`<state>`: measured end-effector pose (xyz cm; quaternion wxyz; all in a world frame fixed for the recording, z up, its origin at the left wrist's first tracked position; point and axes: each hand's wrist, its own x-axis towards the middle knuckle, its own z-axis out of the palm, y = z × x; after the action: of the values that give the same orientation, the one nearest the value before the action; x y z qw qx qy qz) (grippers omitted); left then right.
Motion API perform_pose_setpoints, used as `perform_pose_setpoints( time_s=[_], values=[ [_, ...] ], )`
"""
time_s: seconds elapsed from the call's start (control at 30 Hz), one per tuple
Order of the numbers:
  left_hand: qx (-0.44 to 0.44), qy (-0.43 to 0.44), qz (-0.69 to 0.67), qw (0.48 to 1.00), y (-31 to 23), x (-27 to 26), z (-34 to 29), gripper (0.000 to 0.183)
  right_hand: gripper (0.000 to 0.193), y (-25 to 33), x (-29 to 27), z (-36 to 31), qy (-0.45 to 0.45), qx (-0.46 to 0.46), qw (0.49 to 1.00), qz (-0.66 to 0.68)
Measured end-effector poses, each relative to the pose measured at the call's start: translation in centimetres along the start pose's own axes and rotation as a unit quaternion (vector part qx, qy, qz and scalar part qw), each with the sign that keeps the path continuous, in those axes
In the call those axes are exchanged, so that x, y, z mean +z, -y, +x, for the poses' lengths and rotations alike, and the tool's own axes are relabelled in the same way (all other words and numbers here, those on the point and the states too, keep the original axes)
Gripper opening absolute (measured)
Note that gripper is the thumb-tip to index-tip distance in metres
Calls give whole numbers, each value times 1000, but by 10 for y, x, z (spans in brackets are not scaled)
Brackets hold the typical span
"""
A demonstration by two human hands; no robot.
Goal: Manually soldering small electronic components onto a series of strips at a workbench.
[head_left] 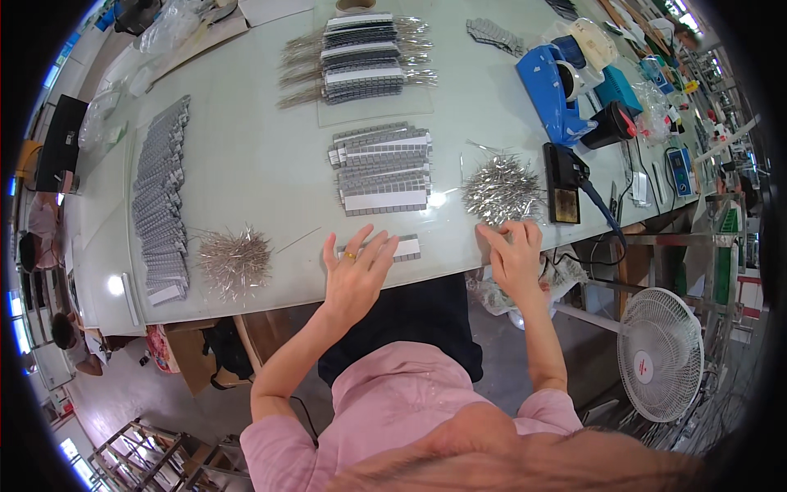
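Note:
My left hand (358, 275), a ring on one finger, lies at the near table edge with its fingers spread. Its fingertips rest over the left end of a short grey-and-white segmented strip (407, 248); the hand covers the rest of that strip. My right hand (518, 256) is at the near side of a pile of thin silvery wire pieces (502, 190). Its fingers are curled together, and whatever is between them is too small to make out. Beyond the left hand lies a stack of similar strips (383, 170).
Left of my hands are another wire pile (235, 261) and a long row of grey strips (161, 193). Farther back, wired strips (362, 57) lie stacked. To the right stand a blue tape dispenser (548, 94), a soldering-iron stand (562, 184) and a fan (661, 354).

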<state>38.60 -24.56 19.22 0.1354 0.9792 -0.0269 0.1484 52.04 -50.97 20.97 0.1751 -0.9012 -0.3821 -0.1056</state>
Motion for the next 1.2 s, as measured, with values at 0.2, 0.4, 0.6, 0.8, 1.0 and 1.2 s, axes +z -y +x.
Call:
perform_pose_setpoints(
  time_s=[0.2,0.4,0.6,0.8,1.0,1.2],
  values=[
    [8,10,-47,999,-1,0,-12,47,38,38,9,-13,-7,26,998,57],
    [14,3,-46,999,-16,0,-7,51,36,10,-1,-10,-68,116,990,32],
    [63,21,-114,991,-83,35,66,60,35,-6,-9,10,-94,96,991,-3],
    [120,60,-49,990,-88,67,104,65,39,-24,11,21,-56,48,997,-37],
    [174,100,-43,979,-57,44,74,65,39,-27,16,14,-54,62,996,-17],
    [210,130,16,969,-34,22,53,62,34,-35,5,-7,-217,192,939,183]
  ],
)
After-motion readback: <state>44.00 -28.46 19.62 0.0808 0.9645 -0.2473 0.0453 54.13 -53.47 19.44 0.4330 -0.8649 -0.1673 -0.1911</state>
